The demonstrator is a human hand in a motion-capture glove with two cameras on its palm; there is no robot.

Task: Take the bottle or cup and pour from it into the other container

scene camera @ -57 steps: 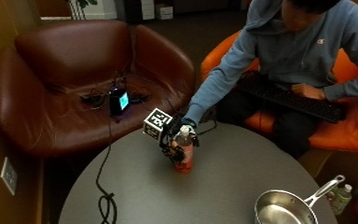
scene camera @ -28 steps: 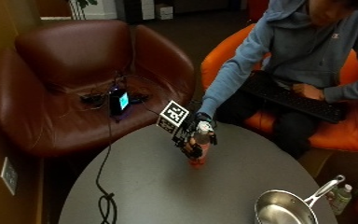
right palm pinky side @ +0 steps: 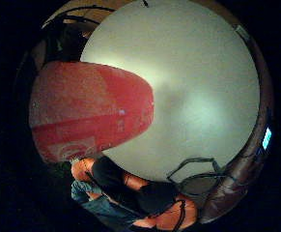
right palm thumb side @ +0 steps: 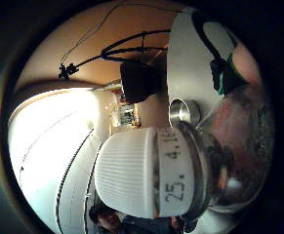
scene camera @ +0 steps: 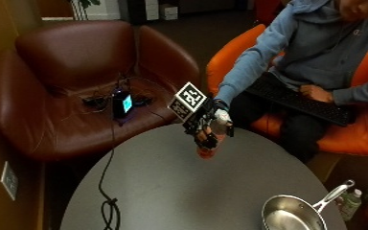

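Outside view, table: round grey table fills the lower part of the scene; a black cable trails across its left side.
Brown armchair: a brown leather armchair stands behind the table on the left; a small device with a lit screen and further cables lie on its seat.
Orange chair: an orange chair stands behind the table on the right; the person sits in it.
Person: grey-blue hooded top, right arm extended toward the table. The bare hand rests on a black keyboard lying across the lap.
Pan: a steel pan sits on the table near its right edge, handle pointing up and to the right, well apart from the gloved hand.
Right hand: the gloved right hand is above the far part of the table, fingers curled round the bottle.
Bottle: a bottle with a white ribbed cap and red contents, held in the air above the tabletop. Whether it is upright or slightly tilted cannot be told.
Thumb side palm view: the white cap and a printed neck band reading "25. 4. 1" lie close to the palm; the pan shows small beyond them.
Little finger side palm view: the red lower body of the bottle fills one side, with the grey tabletop behind it.
Floor items: small bottles stand beside the table at the lower right.
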